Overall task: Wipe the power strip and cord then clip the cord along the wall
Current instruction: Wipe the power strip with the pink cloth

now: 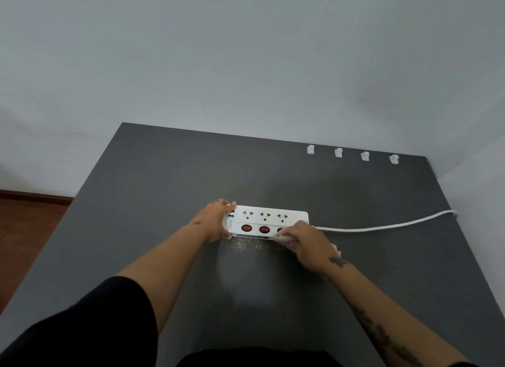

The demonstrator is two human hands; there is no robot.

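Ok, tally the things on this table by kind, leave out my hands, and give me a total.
Strip: 1
Cord: 1
Clips: 4
Cloth: 1
Total: 7

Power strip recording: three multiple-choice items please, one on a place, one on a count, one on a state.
1. The cord leaves the power strip at: A its left end; B its right end; C its far side.
2. White clips by the wall: A two; B three; C four.
3. The cord is: A loose on the table; B held in the clips; C coiled up.
Answers: B, it runs off rightward; C, four stand in a row; A, it lies clear of every clip.
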